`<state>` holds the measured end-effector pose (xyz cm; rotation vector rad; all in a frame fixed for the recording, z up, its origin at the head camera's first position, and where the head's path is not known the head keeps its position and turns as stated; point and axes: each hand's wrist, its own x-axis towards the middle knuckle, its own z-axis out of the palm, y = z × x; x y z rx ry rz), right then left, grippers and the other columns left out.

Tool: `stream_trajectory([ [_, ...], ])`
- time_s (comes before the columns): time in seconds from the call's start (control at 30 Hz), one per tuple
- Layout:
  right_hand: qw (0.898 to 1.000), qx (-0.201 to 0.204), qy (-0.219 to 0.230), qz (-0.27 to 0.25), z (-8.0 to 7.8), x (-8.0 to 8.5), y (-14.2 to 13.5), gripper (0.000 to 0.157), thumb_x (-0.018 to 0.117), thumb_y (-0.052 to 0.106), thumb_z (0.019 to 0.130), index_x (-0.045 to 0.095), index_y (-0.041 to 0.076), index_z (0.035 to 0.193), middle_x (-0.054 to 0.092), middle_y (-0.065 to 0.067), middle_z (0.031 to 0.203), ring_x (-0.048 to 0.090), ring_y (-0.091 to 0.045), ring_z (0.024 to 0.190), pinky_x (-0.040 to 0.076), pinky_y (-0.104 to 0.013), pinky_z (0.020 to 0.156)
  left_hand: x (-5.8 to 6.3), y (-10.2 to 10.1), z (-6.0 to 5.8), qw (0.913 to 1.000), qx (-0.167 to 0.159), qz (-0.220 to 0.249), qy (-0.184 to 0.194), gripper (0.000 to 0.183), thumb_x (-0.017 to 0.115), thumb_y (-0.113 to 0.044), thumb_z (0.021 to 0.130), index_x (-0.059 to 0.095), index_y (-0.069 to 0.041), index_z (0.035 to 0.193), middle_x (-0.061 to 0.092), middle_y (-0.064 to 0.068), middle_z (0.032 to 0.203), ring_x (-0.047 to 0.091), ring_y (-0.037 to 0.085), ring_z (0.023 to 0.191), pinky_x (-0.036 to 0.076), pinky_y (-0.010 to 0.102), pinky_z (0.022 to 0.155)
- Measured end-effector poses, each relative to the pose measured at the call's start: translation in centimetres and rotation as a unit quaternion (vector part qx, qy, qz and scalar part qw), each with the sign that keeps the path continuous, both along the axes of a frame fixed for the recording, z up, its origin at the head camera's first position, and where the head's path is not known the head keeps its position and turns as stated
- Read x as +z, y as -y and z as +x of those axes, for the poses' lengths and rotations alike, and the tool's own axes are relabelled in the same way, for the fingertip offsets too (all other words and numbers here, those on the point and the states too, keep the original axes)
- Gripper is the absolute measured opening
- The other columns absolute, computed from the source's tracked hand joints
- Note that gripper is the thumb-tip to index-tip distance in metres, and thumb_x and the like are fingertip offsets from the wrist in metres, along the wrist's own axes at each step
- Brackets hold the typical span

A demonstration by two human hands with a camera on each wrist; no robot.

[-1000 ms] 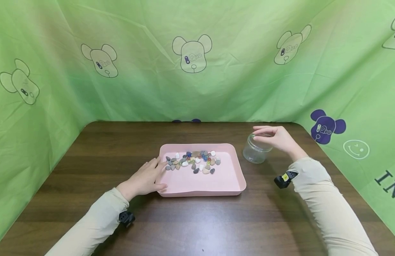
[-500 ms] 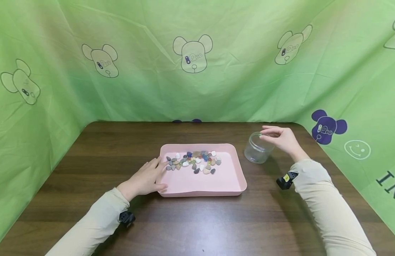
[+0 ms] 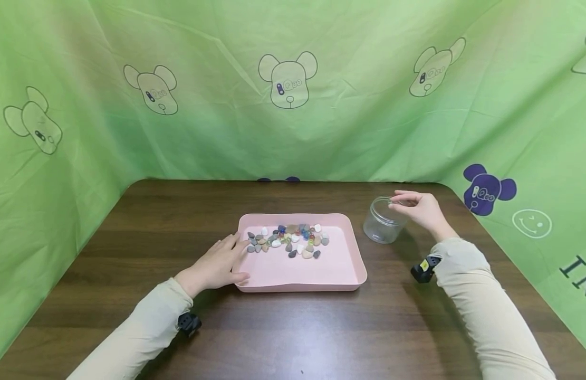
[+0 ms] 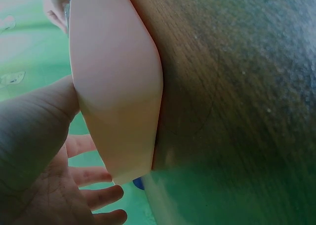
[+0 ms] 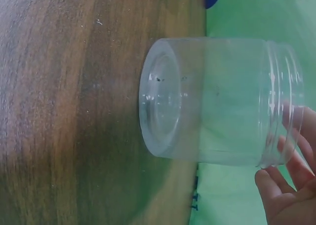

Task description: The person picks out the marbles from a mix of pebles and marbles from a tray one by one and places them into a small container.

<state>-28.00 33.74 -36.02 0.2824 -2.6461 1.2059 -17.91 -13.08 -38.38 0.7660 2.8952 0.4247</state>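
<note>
My left hand (image 3: pixel 215 266) rests at the left end of a shallow pink tray (image 3: pixel 293 287), fingers spread along its rim and thumb at the near corner. Inside the tray lie several pebbles (image 3: pixel 276 243) in grey, white and tan, mixed with small coloured glass beads (image 3: pixel 305 235), mostly toward its far side. To the right of the tray stands a clear jar (image 5: pixel 222 101), upright and without a lid. My right hand (image 3: pixel 423 212) is at the jar's rim on its right side. In the right wrist view its thumb and fingers pinch the rim, partly seen through the plastic.
Everything stands on a dark wooden table (image 3: pixel 293 338). A green cloth (image 3: pixel 217 142) with bear-head prints hangs behind and along both sides. Both sleeved forearms reach in from the near edge, each with a black wrist camera (image 3: pixel 423 270).
My right hand has drawn back to the right, from over the jar's mouth to its right rim. The left hand and the tray stay put.
</note>
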Motion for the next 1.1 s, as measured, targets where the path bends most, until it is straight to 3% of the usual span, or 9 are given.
stream_trajectory([
  [0.13,1.0,-0.007,0.004,0.004,0.1,-0.2,0.0,0.037,0.072,0.019,0.081,0.066,-0.01,0.103,0.045,0.048,0.086,0.05,0.028,0.078,0.04,0.003,0.071,0.0,0.0,0.0,1.0,-0.006,0.0,-0.008,0.071,0.069,-0.034,0.082,0.04,0.001,0.137,0.029,0.034,0.145,0.032,0.049,0.133,0.028,0.06,0.108],
  [0.27,1.0,-0.018,0.003,0.02,0.3,-0.3,0.2,0.035,0.071,0.02,0.082,0.067,-0.008,0.102,0.061,0.026,0.102,0.048,0.029,0.078,0.039,0.003,0.073,0.0,-0.1,0.0,1.0,-0.005,0.002,-0.005,0.071,0.069,-0.033,0.082,0.04,0.001,0.137,0.028,0.034,0.145,0.031,0.049,0.134,0.027,0.06,0.108],
  [0.37,0.999,-0.024,0.004,0.032,0.4,-0.2,0.2,0.034,0.071,0.021,0.082,0.068,-0.006,0.103,0.062,0.016,0.107,0.047,0.029,0.078,0.039,0.003,0.074,0.0,-0.1,0.0,1.0,-0.004,0.002,-0.001,0.071,0.068,-0.034,0.082,0.04,0.001,0.137,0.028,0.033,0.146,0.03,0.049,0.134,0.027,0.059,0.109],
  [0.53,1.0,-0.017,0.003,0.017,0.5,0.1,0.3,0.036,0.071,0.021,0.082,0.067,-0.007,0.103,0.05,0.038,0.091,0.049,0.028,0.078,0.04,0.002,0.074,0.1,-0.1,0.0,1.0,-0.004,0.002,-0.001,0.071,0.068,-0.033,0.082,0.04,0.001,0.137,0.028,0.033,0.146,0.03,0.049,0.134,0.026,0.06,0.109],
  [0.73,1.0,-0.01,0.003,-0.002,0.7,0.9,1.0,0.039,0.07,0.023,0.083,0.066,-0.008,0.105,0.051,0.04,0.093,0.052,0.024,0.08,0.043,0.0,0.071,0.0,-0.1,0.0,1.0,-0.003,-0.001,0.001,0.071,0.068,-0.034,0.083,0.04,0.001,0.138,0.027,0.033,0.146,0.03,0.048,0.134,0.026,0.059,0.109],
  [0.8,1.0,-0.011,-0.003,0.006,0.8,1.5,1.5,0.039,0.07,0.025,0.083,0.066,-0.007,0.106,0.06,0.03,0.103,0.051,0.025,0.082,0.043,-0.001,0.073,0.0,0.0,0.0,1.0,-0.002,-0.002,0.001,0.071,0.068,-0.034,0.083,0.04,0.002,0.138,0.027,0.033,0.146,0.03,0.048,0.135,0.026,0.059,0.109],
  [0.87,1.0,-0.012,-0.011,0.018,0.9,2.1,2.3,0.037,0.07,0.025,0.083,0.067,-0.005,0.105,0.065,0.011,0.115,0.049,0.026,0.085,0.043,-0.002,0.077,0.1,0.0,0.0,1.0,-0.001,-0.002,0.002,0.071,0.068,-0.034,0.083,0.04,0.002,0.138,0.027,0.033,0.147,0.03,0.048,0.135,0.026,0.059,0.109],
  [0.97,0.999,-0.008,-0.021,0.035,1.1,2.9,3.6,0.034,0.07,0.026,0.083,0.069,-0.001,0.105,0.06,-0.015,0.127,0.045,0.026,0.09,0.044,-0.004,0.083,0.1,0.0,0.0,1.0,-0.001,-0.001,0.004,0.071,0.068,-0.034,0.083,0.039,0.002,0.138,0.027,0.033,0.147,0.029,0.048,0.135,0.026,0.059,0.11],
  [1.1,0.999,0.016,-0.017,0.035,1.2,3.6,5.4,0.033,0.07,0.025,0.083,0.069,0.0,0.104,0.058,-0.018,0.128,0.046,0.023,0.096,0.046,-0.01,0.09,0.1,0.0,0.0,1.0,0.0,-0.001,0.007,0.071,0.067,-0.034,0.083,0.039,0.001,0.138,0.026,0.033,0.147,0.029,0.048,0.135,0.026,0.059,0.11],
])
